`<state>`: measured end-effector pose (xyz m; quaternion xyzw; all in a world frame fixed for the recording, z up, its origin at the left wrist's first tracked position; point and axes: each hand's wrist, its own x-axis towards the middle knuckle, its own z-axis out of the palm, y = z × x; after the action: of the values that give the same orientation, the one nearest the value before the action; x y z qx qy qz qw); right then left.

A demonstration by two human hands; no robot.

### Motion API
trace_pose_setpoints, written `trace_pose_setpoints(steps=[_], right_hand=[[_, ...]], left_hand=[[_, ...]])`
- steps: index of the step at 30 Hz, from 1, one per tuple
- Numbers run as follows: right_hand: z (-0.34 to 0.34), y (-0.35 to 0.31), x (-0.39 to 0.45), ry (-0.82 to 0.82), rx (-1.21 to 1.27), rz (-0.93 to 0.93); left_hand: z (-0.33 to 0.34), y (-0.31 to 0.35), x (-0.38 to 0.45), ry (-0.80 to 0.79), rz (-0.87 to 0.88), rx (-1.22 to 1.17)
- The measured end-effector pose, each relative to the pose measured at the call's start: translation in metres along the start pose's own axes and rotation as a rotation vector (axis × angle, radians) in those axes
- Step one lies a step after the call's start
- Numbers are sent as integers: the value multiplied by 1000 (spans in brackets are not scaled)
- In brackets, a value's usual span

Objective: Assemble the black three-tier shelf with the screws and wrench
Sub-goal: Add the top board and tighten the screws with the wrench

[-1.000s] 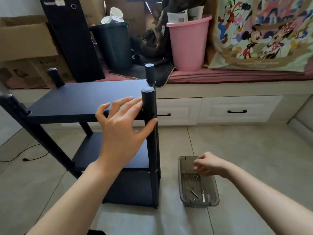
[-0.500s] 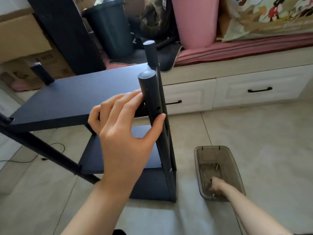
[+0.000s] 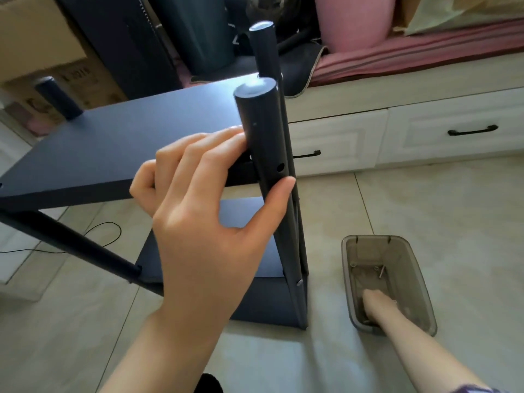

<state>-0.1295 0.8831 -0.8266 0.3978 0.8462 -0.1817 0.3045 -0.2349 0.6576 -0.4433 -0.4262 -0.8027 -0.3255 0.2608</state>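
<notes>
Black three-tier shelf [image 3: 113, 143], made of flat dark boards and round black posts, stands upright on the pale tiled floor [image 3: 425, 208] at the left of the scene, with its boards running from near left to far right. The near right round black post [image 3: 265, 154] has its long axis close to vertical, its capped top towards you and leaning slightly left, its foot on the floor. Two open screw holes face you just above your thumb.

Your left hand [image 3: 204, 222] steadies that post: the four fingers lie nearly straight and together across the near edge of the top board with their tips against the post's left side, and the thumb presses its right side.

Your right hand [image 3: 377, 304] is down inside the smoky clear plastic tray [image 3: 419, 282], which sits on the floor just right of the shelf. Its fingers are hidden in the near end, so you cannot tell how they lie. A few small metal screws [image 3: 380, 270] lie towards the tray's far end.

Compared with a second ago, your head is closer and lower over the shelf, your right hand has gone from the tray's far rim to its near end, and your left hand has kept its place on the post.
</notes>
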Motion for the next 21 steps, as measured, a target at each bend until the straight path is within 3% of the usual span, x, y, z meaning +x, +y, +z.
trace_pose_setpoints(steps=[4, 9, 15, 21], right_hand=[[-12, -1, -3, 45, -38, -25], [-52, -6, -24, 110, -20, -74], [-147, -38, -99, 227, -29, -299], [-208, -56, -206, 444, 242, -581]], left_hand=[[1, 2, -5, 202, 85, 11], [-6, 9, -4, 173, 60, -91], [-20, 13, -7, 223, -15, -275], [-38, 18, -18, 241, -163, -452]])
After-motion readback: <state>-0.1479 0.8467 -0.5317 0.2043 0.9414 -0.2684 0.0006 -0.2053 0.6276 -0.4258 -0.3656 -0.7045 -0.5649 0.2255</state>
